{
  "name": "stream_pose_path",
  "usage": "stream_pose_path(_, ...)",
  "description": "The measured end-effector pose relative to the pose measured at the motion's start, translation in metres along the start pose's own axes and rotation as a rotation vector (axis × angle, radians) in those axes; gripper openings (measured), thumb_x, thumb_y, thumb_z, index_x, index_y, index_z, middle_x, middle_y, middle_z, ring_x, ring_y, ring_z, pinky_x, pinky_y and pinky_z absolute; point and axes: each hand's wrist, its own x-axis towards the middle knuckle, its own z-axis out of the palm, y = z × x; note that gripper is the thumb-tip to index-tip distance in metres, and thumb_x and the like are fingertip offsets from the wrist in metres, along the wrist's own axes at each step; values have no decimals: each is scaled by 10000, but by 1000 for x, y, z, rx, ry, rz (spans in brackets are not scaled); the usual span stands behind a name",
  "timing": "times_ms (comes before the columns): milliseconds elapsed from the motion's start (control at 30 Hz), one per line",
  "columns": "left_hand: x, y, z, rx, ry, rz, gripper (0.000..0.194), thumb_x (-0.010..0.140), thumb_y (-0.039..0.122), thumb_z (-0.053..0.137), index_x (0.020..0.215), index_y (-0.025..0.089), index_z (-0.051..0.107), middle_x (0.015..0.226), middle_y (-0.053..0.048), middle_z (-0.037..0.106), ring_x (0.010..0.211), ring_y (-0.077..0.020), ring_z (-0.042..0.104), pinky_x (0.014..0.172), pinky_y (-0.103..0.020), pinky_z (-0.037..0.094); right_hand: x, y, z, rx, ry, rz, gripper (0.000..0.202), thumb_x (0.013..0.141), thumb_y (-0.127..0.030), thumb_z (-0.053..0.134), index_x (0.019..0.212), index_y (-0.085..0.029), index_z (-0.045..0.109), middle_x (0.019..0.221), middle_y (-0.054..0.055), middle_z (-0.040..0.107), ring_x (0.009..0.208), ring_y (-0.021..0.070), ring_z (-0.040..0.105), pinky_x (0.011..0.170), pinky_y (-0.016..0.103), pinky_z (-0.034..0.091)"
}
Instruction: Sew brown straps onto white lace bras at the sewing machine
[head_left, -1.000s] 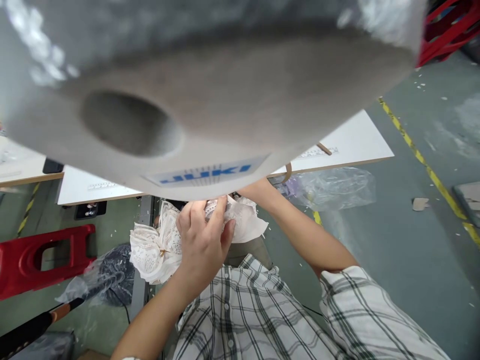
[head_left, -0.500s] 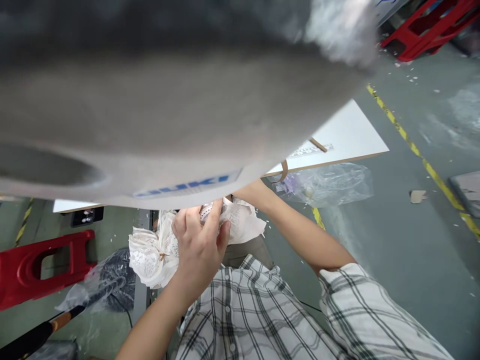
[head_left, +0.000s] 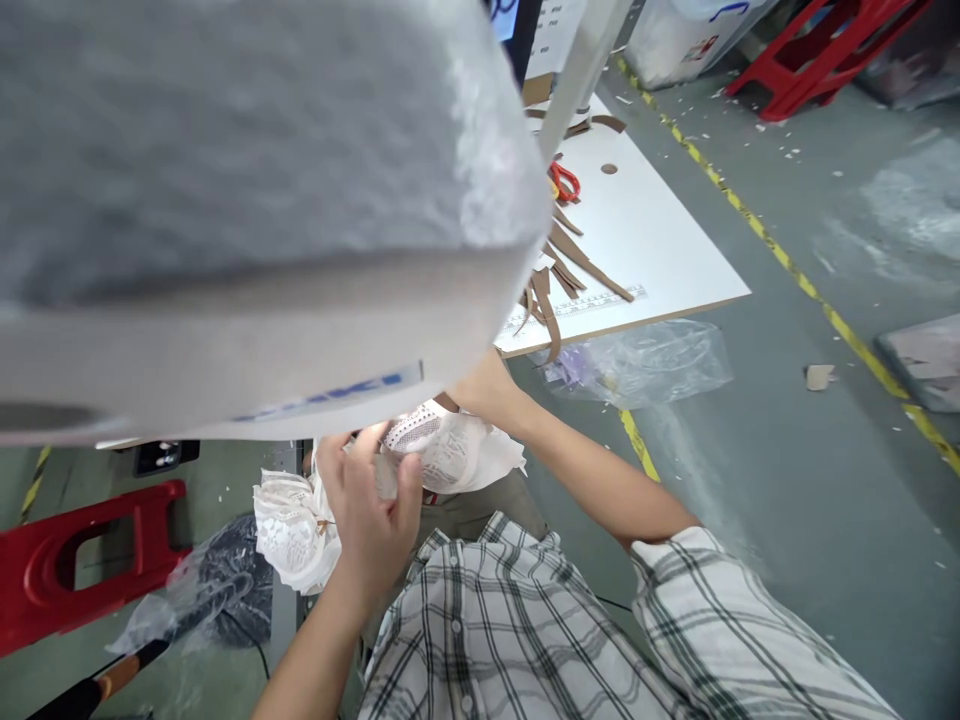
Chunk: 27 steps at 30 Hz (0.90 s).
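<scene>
White lace fabric (head_left: 450, 450) lies under the big pale sewing machine head (head_left: 300, 340), which carries blue lettering and fills the upper left. My left hand (head_left: 371, 515) is at the left side of this lace, thumb and fingers apart, its fingertips partly under the machine edge. Touching the lace from the right is my right hand (head_left: 487, 390), whose fingers are hidden behind the machine. Another bunch of white lace (head_left: 292, 530) hangs left of my left hand, with a small brown tie on it.
A white tabletop (head_left: 660, 240) at the right holds brown strips (head_left: 581, 262), red-handled scissors (head_left: 565, 182) and a clear ruler (head_left: 600, 300). Plastic bags (head_left: 660, 365) are below its edge. Red stools (head_left: 90, 560) stand left and upper right.
My left hand has moved left and down, its fingers lifting off and spreading from the lace. The view has shifted, and more of the tabletop with strips and scissors shows.
</scene>
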Motion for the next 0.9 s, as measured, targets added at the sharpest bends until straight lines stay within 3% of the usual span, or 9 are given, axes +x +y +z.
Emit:
stream_pose_path(100, 0, -10, 1, -248, -74, -247, 392, 967, 326, 554, 1334, 207, 483, 1221, -130, 547, 1191, -266, 543, 989, -407, 455, -12, 3, 0, 106, 89, 45, 220, 957, -373, 524, 1082, -219, 620, 1262, 90, 598, 841, 177, 599, 761, 340, 527)
stream_pose_path(233, 5, -17, 4, -498, -242, -470, 332, 1006, 436, 474, 1250, 213, 513, 1129, -96, 602, 1067, -228, 614, 898, -353, 497, -29, 2, 0, 182, 141, 100, 230, 960, -421, 548, 1069, -231, 619, 1116, 70, 634, 858, 175, 595, 724, 311, 509)
stream_pose_path(400, 6, -23, 4, -537, -235, -492, 329, 974, 467, 537, 1190, 218, 544, 1110, -72, 626, 997, -201, 615, 860, -323, 489, -45, -9, -3, 348, 30, 188, 258, 906, -452, 635, 987, -217, 568, 894, 20, 601, 751, 139, 562, 672, 277, 473)
stream_pose_path(500, 5, -23, 3, -544, -218, -522, 355, 953, 475, 570, 1188, 210, 549, 1091, -69, 628, 978, -199, 619, 849, -320, 494, -52, -14, -4, 370, -14, 210, 307, 864, -477, 692, 940, -220, 541, 875, 9, 580, 775, 138, 559, 710, 275, 470)
stream_pose_path(667, 5, -23, -1, -464, -204, -568, 361, 928, 510, 586, 1089, 187, 584, 973, -53, 617, 877, -194, 609, 757, -306, 500, -58, -17, -4, 309, -53, 242, 326, 827, -449, 743, 945, -224, 538, 836, -10, 552, 761, 131, 529, 639, 245, 410)
stream_pose_path(900, 5, -24, -6, -441, -208, -539, 338, 940, 503, 567, 1042, 185, 612, 952, -51, 604, 851, -190, 608, 728, -297, 503, -60, -19, -1, 282, -32, 238, 341, 820, -464, 737, 945, -222, 533, 820, -13, 537, 740, 129, 501, 616, 237, 386)
